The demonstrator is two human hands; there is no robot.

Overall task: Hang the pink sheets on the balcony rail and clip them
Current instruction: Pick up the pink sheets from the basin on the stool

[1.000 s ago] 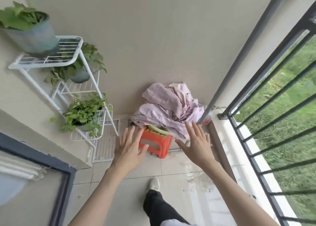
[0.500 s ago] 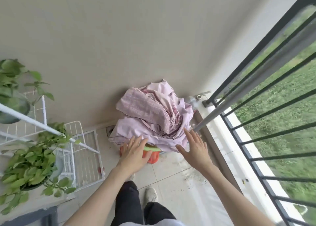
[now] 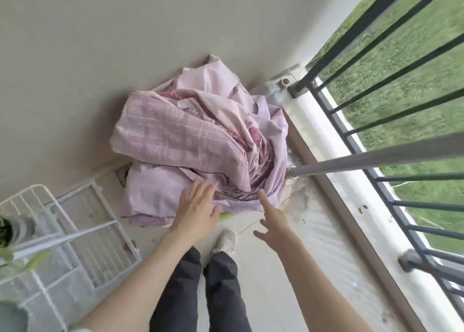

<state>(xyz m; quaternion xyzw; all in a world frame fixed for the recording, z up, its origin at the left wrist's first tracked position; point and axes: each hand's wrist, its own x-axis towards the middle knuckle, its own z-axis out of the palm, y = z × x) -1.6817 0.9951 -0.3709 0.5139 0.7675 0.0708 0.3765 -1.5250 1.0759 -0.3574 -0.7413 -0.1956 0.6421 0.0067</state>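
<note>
1. Head view: the left hand [image 3: 198,207] and the right hand [image 3: 275,221] both reach forward with fingers straight and spread, holding nothing. The left fingertips overlap the near edge of the pink sheets [image 3: 198,141]; whether they touch is unclear.
2. The sheets lie in a crumpled heap just ahead of both hands, in the corner against the wall [image 3: 125,43].
3. A grey pole [image 3: 376,159] slants across to the right of the right hand, its end beside the heap. Beyond it stands the balcony rail [image 3: 391,186] on a pale ledge, grass outside.
4. A white wire rack [image 3: 82,231] stands left of the left hand, blurred, with a plant cut off at the edge.
5. What the heap sits on is hidden; only a green sliver [image 3: 226,216] shows by the left hand.
6. Below the hands are dark trousers, one shoe [image 3: 226,241] and a tiled floor [image 3: 288,294].
</note>
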